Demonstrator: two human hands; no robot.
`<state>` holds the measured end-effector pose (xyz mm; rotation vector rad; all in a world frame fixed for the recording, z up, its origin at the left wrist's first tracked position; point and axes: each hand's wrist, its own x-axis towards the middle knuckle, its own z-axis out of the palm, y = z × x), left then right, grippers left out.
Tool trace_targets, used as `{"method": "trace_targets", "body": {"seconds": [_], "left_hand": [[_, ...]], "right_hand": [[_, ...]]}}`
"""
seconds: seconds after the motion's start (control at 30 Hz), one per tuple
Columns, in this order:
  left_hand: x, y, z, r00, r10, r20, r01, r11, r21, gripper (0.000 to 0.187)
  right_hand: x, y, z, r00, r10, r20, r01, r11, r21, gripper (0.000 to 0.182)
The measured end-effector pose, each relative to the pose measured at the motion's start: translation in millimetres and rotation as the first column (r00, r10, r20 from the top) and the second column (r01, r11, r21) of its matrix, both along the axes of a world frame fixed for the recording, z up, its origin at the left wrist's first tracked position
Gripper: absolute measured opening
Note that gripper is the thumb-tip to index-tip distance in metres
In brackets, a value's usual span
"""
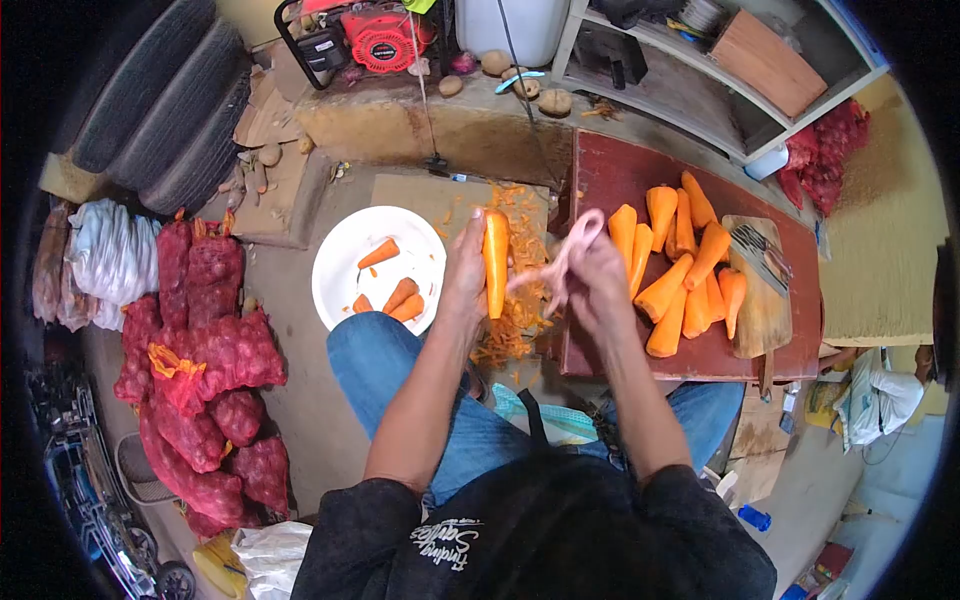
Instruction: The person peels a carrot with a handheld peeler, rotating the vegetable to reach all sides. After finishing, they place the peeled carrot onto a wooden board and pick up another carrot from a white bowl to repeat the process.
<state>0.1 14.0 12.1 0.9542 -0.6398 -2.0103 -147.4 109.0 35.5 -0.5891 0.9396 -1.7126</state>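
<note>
My left hand holds an orange carrot upright, its surface bright and smooth. A pink peeler is gripped in my right hand, its head a little to the right of the carrot. Orange peelings lie on the floor between my knees and beyond. To the left, a white basin holds several carrots. Several smooth carrots are piled on the red-brown table at the right, beside a wooden board with metal utensils on it.
Red mesh sacks are heaped at the left, below stacked tires. A low ledge with potatoes and a red machine runs across the back. A shelf stands behind the table.
</note>
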Motion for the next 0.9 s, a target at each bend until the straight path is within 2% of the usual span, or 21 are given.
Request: {"method": "trace_targets", "body": {"seconds": [0.1,0.2,0.3,0.4,0.5,0.6,0.7,0.73,0.83,0.87,0.9], "left_hand": [[0,4,7,1.0,-0.018,-0.018,0.019,0.997,0.081,0.044],[1,9,4,0.992,-0.097,-0.076,0.103,0.991,0.082,0.047],[-1,8,2,0.995,-0.096,-0.004,0.096,0.994,-0.05,0.047],[-6,11,11,0.998,-0.047,-0.045,0.048,0.999,0.012,0.046],[-2,9,4,0.991,-0.083,-0.107,0.082,0.997,-0.007,0.044],[1,12,5,0.969,-0.115,-0.217,0.129,0.99,0.05,0.044],[-3,7,-15,0.976,-0.067,-0.208,0.073,0.997,0.023,0.042],[-4,7,-15,0.977,-0.044,-0.209,0.051,0.998,0.032,0.042],[-9,10,3,0.974,0.058,-0.217,-0.029,0.991,0.132,0.042],[-2,14,12,0.967,-0.061,-0.247,0.09,0.99,0.11,0.044],[-2,14,10,0.966,-0.061,-0.25,0.097,0.986,0.133,0.044]], "right_hand": [[21,28,-1,0.972,0.227,0.064,-0.229,0.973,0.013,0.026],[24,19,-3,0.983,0.168,0.081,-0.166,0.986,-0.026,0.022],[23,8,-9,0.986,0.155,0.058,-0.154,0.988,-0.024,0.026],[17,-7,-9,0.985,0.156,0.069,-0.152,0.986,-0.064,0.03],[1,-28,-15,0.988,0.155,0.027,-0.153,0.986,-0.068,0.023],[-22,-57,-18,0.995,0.094,0.022,-0.092,0.993,-0.079,0.019],[-33,-83,-16,0.998,0.063,-0.004,-0.064,0.994,-0.092,0.016],[-32,-91,-14,0.999,-0.02,0.031,0.023,0.996,-0.086,0.017],[-33,-81,-3,0.995,0.041,-0.092,-0.044,0.998,-0.033,0.018],[-26,-75,-2,0.992,0.055,-0.114,-0.062,0.996,-0.06,0.019],[-21,-70,-7,0.992,0.063,-0.111,-0.072,0.994,-0.084,0.019]]}}
